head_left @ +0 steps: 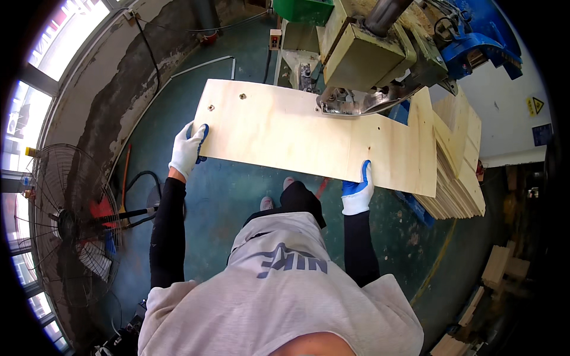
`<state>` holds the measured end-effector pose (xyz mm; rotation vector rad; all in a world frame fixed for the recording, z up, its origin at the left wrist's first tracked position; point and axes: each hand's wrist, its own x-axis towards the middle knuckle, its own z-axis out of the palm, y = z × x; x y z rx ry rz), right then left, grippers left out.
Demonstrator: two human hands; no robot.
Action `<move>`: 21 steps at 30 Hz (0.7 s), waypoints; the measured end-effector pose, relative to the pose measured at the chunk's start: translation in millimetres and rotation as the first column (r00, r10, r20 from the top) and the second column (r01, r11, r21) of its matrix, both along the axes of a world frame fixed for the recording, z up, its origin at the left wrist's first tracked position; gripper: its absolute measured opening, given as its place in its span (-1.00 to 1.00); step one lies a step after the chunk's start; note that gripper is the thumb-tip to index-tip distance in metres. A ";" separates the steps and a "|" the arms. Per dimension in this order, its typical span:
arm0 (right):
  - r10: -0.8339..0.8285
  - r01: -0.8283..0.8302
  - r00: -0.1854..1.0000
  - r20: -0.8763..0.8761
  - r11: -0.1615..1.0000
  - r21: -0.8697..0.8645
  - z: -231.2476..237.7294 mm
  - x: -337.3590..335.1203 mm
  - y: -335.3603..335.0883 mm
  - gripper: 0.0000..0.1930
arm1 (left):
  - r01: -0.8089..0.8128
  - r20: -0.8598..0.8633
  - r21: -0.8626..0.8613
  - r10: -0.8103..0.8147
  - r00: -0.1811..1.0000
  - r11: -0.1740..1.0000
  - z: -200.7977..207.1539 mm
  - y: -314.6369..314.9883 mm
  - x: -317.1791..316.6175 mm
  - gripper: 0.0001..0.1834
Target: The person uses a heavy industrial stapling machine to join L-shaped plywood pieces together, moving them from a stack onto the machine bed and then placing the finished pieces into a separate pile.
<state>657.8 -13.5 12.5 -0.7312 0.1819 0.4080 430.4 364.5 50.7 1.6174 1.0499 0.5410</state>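
Note:
A long pale plywood panel [285, 127] is held up in front of me, its far edge under the metal head [350, 102] of a machine. Two metal inserts sit near the panel's left end, and a few small holes show further right. My left hand [188, 148], in a white and blue glove, is closed round the left end. My right hand [358, 191], gloved alike, grips the near edge right of the middle, thumb on top and fingers hidden beneath. Whether the machine's head touches the panel I cannot tell.
The yellowish machine [368, 56] with a blue part [484, 41] stands ahead. Stacked cut plywood panels [460, 172] rise at the right. A large caged fan [65, 225] is at the left by the windows. More wood pieces [497, 266] lie far right. Green floor [237, 184] shows below.

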 end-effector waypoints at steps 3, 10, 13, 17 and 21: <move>-0.003 0.004 0.999 0.041 1.000 -0.021 -1.1 0.8 1.6 -0.55 | 0.007 -0.028 -0.103 -0.010 1.000 0.995 15.9 -4.2 0.7 -0.53; -0.010 0.010 1.000 -0.012 1.000 -0.023 3.7 0.6 1.6 -0.55 | 0.003 0.043 -0.057 -0.001 0.999 0.998 -10.1 2.8 -5.0 -0.52; -0.029 0.029 1.000 0.007 0.998 -0.047 -0.1 -0.8 -3.0 -0.56 | 0.017 0.001 -0.104 -0.017 1.000 0.994 2.8 -4.0 -1.5 -0.52; -0.020 0.020 1.000 -0.015 1.000 -0.007 5.3 -3.5 1.3 -0.57 | -0.010 -0.033 -0.031 0.009 0.999 0.999 -4.1 -1.1 -6.1 -0.52; -0.001 0.001 0.999 -0.034 1.000 0.002 3.4 -1.6 -0.6 -0.56 | 0.021 0.087 -0.063 -0.015 0.996 0.998 5.4 -0.6 -1.8 -0.51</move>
